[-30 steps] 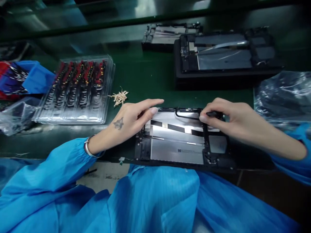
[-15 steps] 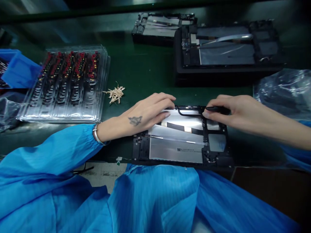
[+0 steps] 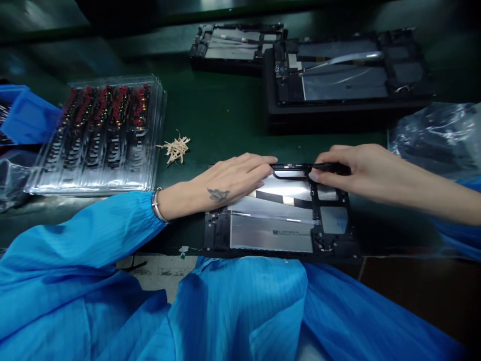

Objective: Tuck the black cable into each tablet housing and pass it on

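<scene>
Head view, dark green tabletop. Item one: flat rectangular black-framed device with a silver metallic panel, lying at the near edge, in front of the wearer. Item two: left hand, fingers straight and together, laid over the device's upper edge, gripping nothing that I can see; shifted rightward from the upper-left part. Item three: right hand, thumb and forefinger pinched on a slender black object at the upper right; tool or cable end, I cannot tell. Item four: thin black cable, between the hands, now closer along the upper frame than a second ago. Judgement: left steadies, right works the cable. Lettering: dark square mark and small print on the panel, too fine to read; no brand legible.
</scene>
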Demonstrator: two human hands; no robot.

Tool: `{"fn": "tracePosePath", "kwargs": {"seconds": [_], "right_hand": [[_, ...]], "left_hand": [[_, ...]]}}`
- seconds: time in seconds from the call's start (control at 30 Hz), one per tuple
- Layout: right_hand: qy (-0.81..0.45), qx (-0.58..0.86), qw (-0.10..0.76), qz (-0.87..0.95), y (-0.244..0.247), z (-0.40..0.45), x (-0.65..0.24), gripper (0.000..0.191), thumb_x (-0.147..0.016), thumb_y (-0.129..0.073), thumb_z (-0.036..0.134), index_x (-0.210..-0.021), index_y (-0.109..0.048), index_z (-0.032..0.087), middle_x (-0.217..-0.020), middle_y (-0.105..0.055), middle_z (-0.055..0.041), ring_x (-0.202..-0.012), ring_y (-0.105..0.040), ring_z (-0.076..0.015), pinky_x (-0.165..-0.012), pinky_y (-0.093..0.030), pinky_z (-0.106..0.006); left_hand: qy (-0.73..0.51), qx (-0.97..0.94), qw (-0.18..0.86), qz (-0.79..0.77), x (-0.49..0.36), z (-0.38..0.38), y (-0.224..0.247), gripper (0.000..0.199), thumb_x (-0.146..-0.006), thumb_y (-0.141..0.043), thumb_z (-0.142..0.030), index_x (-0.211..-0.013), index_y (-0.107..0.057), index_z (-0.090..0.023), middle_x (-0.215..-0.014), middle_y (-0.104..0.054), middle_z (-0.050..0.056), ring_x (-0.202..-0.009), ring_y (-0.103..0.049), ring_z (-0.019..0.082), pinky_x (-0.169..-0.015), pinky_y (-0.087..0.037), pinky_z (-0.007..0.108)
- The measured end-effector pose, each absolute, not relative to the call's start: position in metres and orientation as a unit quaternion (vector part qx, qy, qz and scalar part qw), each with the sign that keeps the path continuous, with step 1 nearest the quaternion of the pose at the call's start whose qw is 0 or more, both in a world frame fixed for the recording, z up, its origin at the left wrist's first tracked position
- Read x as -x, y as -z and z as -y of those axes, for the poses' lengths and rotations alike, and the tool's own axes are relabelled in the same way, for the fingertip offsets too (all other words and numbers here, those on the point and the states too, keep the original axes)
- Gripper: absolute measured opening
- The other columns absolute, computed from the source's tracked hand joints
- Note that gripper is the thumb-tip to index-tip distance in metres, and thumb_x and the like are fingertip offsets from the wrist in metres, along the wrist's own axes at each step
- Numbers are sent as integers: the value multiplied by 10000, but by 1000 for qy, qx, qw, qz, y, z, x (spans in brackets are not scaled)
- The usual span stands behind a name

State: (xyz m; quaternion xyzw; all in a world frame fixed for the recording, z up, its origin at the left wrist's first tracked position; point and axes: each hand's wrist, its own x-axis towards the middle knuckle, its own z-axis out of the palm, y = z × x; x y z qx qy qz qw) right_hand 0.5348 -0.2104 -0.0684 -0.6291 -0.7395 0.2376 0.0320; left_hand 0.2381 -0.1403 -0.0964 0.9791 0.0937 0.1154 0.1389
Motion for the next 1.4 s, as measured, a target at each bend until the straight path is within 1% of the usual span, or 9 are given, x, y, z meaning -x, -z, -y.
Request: {"fn": "tracePosePath", "kwargs": {"seconds": [0.13,0.27,0.37,0.47,0.7,0.83,0.97,1.3,1.4], "right_hand": [[-232,619,42,750,69,210,-535,432,-917,-521,583,-997,-724,211,-861,-686,-88,-663,-607,-236,-625,-401,-369],[-233,622,61,745,71,209,-534,420,-892,-541,595,-964,-724,224,-855,-711,-76,-680,-635,-245,-627,-421,-372],[-240,627,85,736,70,209,-535,413,-869,-566,616,-921,-715,235,-878,-740,-74,-732,-668,-263,-647,-442,-378],[-255,637,89,722,66,210,-533,408,-855,-573,615,-908,-704,232,-860,-752,-74,-738,-680,-272,-645,-443,-379],[-197,635,70,744,64,214,-525,344,-882,-544,512,-819,-695,210,-813,-691,-85,-634,-602,-222,-620,-383,-352],[-177,637,58,748,67,216,-523,360,-890,-525,504,-876,-716,199,-819,-652,-81,-616,-567,-206,-608,-373,-337],[-168,639,46,749,67,217,-523,361,-889,-507,499,-851,-707,201,-826,-648,-77,-617,-559,-196,-602,-363,-328],[-166,633,36,755,64,216,-520,344,-881,-497,488,-825,-687,206,-795,-630,-69,-591,-522,-175,-586,-333,-312],[-162,629,36,759,64,216,-521,353,-888,-489,484,-828,-692,200,-790,-627,-73,-601,-525,-184,-590,-329,-316]], "left_hand": [[-92,-984,110,-101,-240,142,90,250,-1112,-371,-176,-1220,-585,-105,-1538,-558,184,-1344,-600,270,-1059,-583,423],[-91,-993,3,-69,-243,140,90,270,-1095,-369,-135,-1220,-604,-91,-1505,-598,192,-1321,-633,295,-992,-622,416],[-111,-989,-93,-21,-245,139,93,293,-1087,-376,-110,-1229,-630,-86,-1445,-646,205,-1319,-661,309,-1046,-603,450],[-124,-983,-134,-6,-245,140,94,301,-1096,-383,-131,-1226,-652,-98,-1419,-656,224,-1297,-687,304,-1092,-579,467],[-117,-985,-129,6,-243,137,88,325,-1099,-371,-119,-1251,-657,-93,-1406,-666,215,-1270,-707,301,-1068,-600,445],[-115,-984,-137,13,-242,135,86,360,-1092,-363,-90,-1321,-640,-73,-1401,-671,213,-1270,-707,291,-1067,-603,432],[-125,-980,-151,30,-241,134,86,379,-1080,-375,-68,-1354,-634,-28,-1393,-672,230,-1255,-713,308,-1049,-613,442],[-116,-980,-157,24,-243,136,88,386,-1078,-393,-69,-1365,-647,-32,-1407,-658,232,-1281,-697,311,-1072,-601,454],[-127,-976,-174,33,-244,136,87,380,-1077,-389,-71,-1337,-661,-18,-1365,-684,241,-1236,-719,308,-1034,-614,436]]}}
